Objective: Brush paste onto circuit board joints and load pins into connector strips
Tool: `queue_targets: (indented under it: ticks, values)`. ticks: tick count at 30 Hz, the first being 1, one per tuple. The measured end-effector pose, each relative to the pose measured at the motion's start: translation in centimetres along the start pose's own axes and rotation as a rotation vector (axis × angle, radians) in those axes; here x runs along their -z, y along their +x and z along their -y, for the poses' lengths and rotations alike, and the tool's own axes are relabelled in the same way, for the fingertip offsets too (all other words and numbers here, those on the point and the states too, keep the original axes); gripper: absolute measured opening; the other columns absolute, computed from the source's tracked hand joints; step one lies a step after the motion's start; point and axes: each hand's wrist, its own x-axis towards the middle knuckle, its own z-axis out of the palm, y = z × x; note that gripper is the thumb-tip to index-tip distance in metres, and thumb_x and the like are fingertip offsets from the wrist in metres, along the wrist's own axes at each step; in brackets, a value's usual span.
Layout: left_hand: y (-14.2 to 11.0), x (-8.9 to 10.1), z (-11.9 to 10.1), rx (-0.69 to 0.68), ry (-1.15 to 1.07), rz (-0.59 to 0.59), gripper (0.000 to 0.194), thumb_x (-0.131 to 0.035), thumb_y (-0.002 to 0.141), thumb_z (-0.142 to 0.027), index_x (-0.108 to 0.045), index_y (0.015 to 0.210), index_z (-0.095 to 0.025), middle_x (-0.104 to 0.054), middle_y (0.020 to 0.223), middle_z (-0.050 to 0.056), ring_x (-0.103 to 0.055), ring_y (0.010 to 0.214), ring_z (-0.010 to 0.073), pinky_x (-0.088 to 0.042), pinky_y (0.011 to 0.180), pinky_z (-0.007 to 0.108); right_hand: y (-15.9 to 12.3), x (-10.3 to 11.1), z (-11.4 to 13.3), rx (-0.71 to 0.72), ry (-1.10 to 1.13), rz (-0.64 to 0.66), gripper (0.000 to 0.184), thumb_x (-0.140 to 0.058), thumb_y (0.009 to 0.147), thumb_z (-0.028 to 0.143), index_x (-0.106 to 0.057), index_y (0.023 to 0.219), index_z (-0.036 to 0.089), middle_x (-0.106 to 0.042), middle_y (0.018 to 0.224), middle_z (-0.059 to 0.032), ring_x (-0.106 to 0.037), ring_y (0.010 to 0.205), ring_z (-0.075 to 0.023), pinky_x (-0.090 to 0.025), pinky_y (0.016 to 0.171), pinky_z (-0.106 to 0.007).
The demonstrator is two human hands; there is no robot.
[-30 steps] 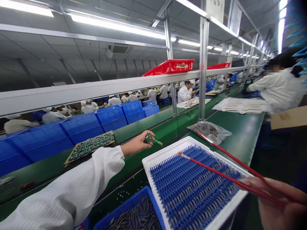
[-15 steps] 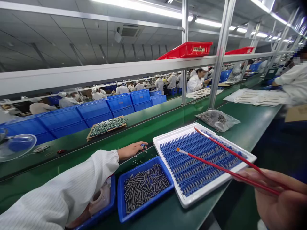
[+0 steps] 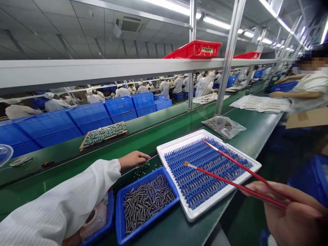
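My right hand [image 3: 292, 205] is closed around two thin red-handled paintbrushes [image 3: 230, 182], held spread apart in a V. Their tips hover over a white foam tray [image 3: 191, 215], which holds rows of small blue plastic parts [image 3: 202, 177], many with grey metal pieces in them. At the edge of the green bench, my left hand [image 3: 133, 159] has its fingertips pinched on a small dark piece, too small to name. Tiny pale bits [image 3: 139, 173] lie scattered just below it. Nearby stands a blue bin [image 3: 120, 218] full of dark metal pins or springs [image 3: 146, 201].
Behind the tray lies a clear plastic bag [image 3: 224, 126] of small metal parts. A board of round green parts [image 3: 104, 134] sits across the channel. Another blue bin [image 3: 111, 208] is under my left forearm. Red trays [image 3: 194, 49] rest on the overhead rail. A co-worker [image 3: 310, 82] is at right.
The view has turned slightly right, so the bench shifts left in the picture. The small piece at my left fingertips showed blue before and looks darker now. My right hand still holds both brushes.
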Motion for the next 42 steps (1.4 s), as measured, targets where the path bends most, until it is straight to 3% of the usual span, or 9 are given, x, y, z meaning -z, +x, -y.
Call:
queue_targets:
  ticks: [2,5,11,14,21,26,31,37,42]
  values:
    - [0.2,0.0,0.2,-0.008,0.028,0.005,0.046,-0.054,0.067,-0.029,-0.074,0.108,-0.017,-0.074,0.073,-0.001,-0.064,0.067,0.018,-0.044,0.065,0.025,0.1,-0.1,0.0,0.073,-0.001,0.082,0.037,-0.066,0.102,0.058,-0.069,0.104,0.021,-0.06,0.087,-0.0139,-0.062,0.07,-0.0324,-0.058,0.052,-0.036]
    - [0.7,-0.1,0.8,-0.018,0.069,0.021,0.041,-0.058,0.069,-0.028,-0.073,0.106,-0.018,-0.074,0.076,0.0,-0.063,0.067,0.0172,-0.044,0.065,0.025,0.2,-0.4,0.1,0.091,-0.017,0.089,0.035,-0.065,0.104,0.055,-0.069,0.105,0.02,-0.06,0.088,-0.0136,-0.062,0.07,-0.031,-0.058,0.053,-0.034]
    - [1.9,-0.8,2.0,-0.024,0.137,0.045,0.023,-0.065,0.084,-0.033,-0.066,0.098,-0.013,-0.067,0.079,0.001,-0.062,0.068,0.0149,-0.05,0.069,0.032,0.8,-2.5,1.6,-0.092,-0.017,-0.171,0.048,-0.073,0.094,0.065,-0.068,0.087,0.018,-0.057,0.076,-0.0091,-0.06,0.063,-0.0337,-0.058,0.043,-0.039]
    - [2.3,-1.2,2.3,-0.016,0.173,0.032,0.024,-0.063,0.088,-0.036,-0.065,0.094,-0.013,-0.065,0.078,0.0,-0.061,0.069,0.0147,-0.051,0.069,0.033,1.0,-3.1,2.2,-0.124,0.013,-0.194,0.047,-0.073,0.094,0.064,-0.067,0.085,0.018,-0.056,0.075,-0.0087,-0.06,0.064,-0.0339,-0.058,0.043,-0.039]
    - [3.0,-1.8,2.5,-0.014,0.162,0.007,0.025,-0.063,0.088,-0.037,-0.066,0.092,-0.013,-0.065,0.08,0.0,-0.062,0.072,0.0157,-0.052,0.071,0.033,0.2,-2.7,2.8,-0.172,0.034,-0.139,0.043,-0.073,0.095,0.063,-0.069,0.096,0.02,-0.058,0.086,-0.0111,-0.06,0.074,-0.0354,-0.059,0.057,-0.045]
    - [2.8,-1.9,2.2,0.002,0.074,0.034,0.029,-0.059,0.089,-0.039,-0.065,0.103,-0.014,-0.068,0.083,0.001,-0.06,0.063,0.0134,-0.05,0.066,0.031,-0.2,-2.4,3.3,-0.188,0.049,-0.013,0.035,-0.071,0.1,0.058,-0.069,0.106,0.024,-0.058,0.097,-0.0117,-0.06,0.084,-0.0312,-0.055,0.075,-0.04]
    - [2.8,-2.0,2.2,0.002,0.03,0.028,0.025,-0.063,0.087,-0.035,-0.066,0.099,-0.013,-0.069,0.084,0.002,-0.063,0.067,0.0143,-0.052,0.07,0.033,-0.4,-2.1,3.3,-0.143,0.034,0.004,0.035,-0.069,0.102,0.057,-0.069,0.108,0.023,-0.058,0.098,-0.0116,-0.061,0.082,-0.029,-0.055,0.072,-0.036]
    - [3.1,-2.2,2.4,-0.014,0.013,0.02,0.02,-0.065,0.087,-0.031,-0.066,0.094,-0.013,-0.069,0.087,0.002,-0.065,0.077,0.0162,-0.053,0.076,0.036,-0.2,-2.4,3.2,-0.191,0.048,0.002,0.034,-0.07,0.101,0.057,-0.069,0.109,0.025,-0.058,0.099,-0.0112,-0.06,0.085,-0.0309,-0.054,0.076,-0.04]
    - [3.4,-2.4,2.9,-0.019,0.008,0.022,0.022,-0.062,0.089,-0.033,-0.065,0.097,-0.013,-0.068,0.095,0.004,-0.065,0.082,0.0171,-0.055,0.075,0.036,0.0,-2.4,3.2,-0.134,-0.005,0.009,0.035,-0.067,0.103,0.058,-0.069,0.108,0.024,-0.059,0.097,-0.0111,-0.061,0.08,-0.0298,-0.055,0.067,-0.036]
